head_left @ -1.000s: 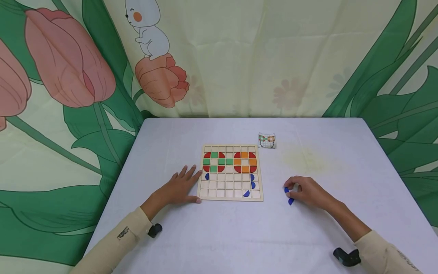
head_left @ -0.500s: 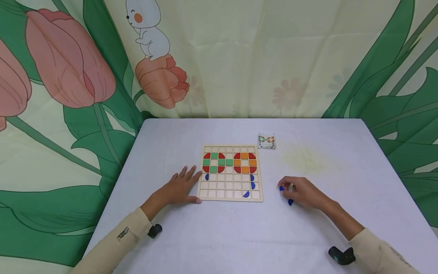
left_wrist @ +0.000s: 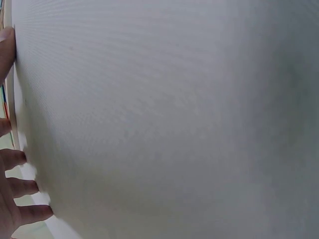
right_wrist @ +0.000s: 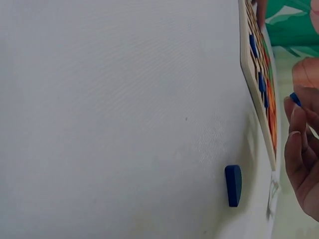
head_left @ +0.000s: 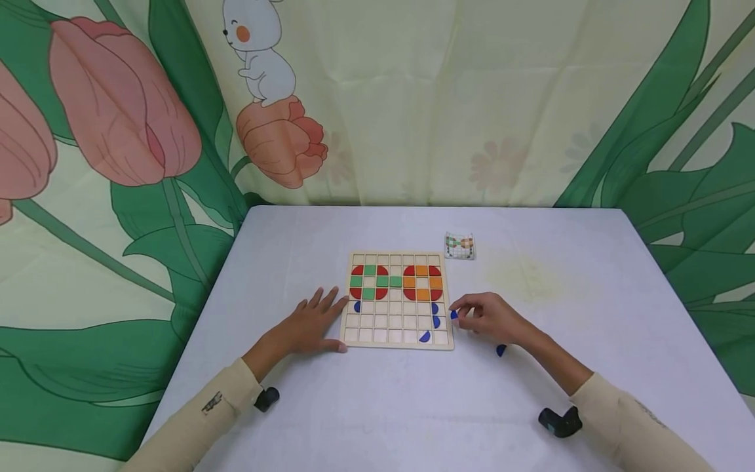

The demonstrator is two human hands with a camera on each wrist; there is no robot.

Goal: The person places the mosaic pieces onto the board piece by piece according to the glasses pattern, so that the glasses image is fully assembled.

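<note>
A wooden grid board (head_left: 388,335) lies mid-table, with red, green and orange pieces in its upper rows and several blue half-round pieces lower down. My left hand (head_left: 307,326) lies with fingers spread at the board's left edge, thumb and a fingertip touching it. Just off the right edge, my right hand (head_left: 492,318) pinches a small blue half-round piece (head_left: 454,314) between thumb and finger; the right wrist view shows this blue piece (right_wrist: 295,99) raised above the table. Another blue half-round piece (head_left: 501,350) lies on the cloth, below the right wrist.
A small card (head_left: 459,246) printed with a coloured grid pattern lies behind the board's upper right corner. White cloth covers the table (head_left: 377,406). A curtain (head_left: 401,98) with printed flowers hangs at its back edge.
My right hand has carried the pinched blue piece leftward, from beside the other loose piece to the board's right edge. The left hand has stayed in place.
</note>
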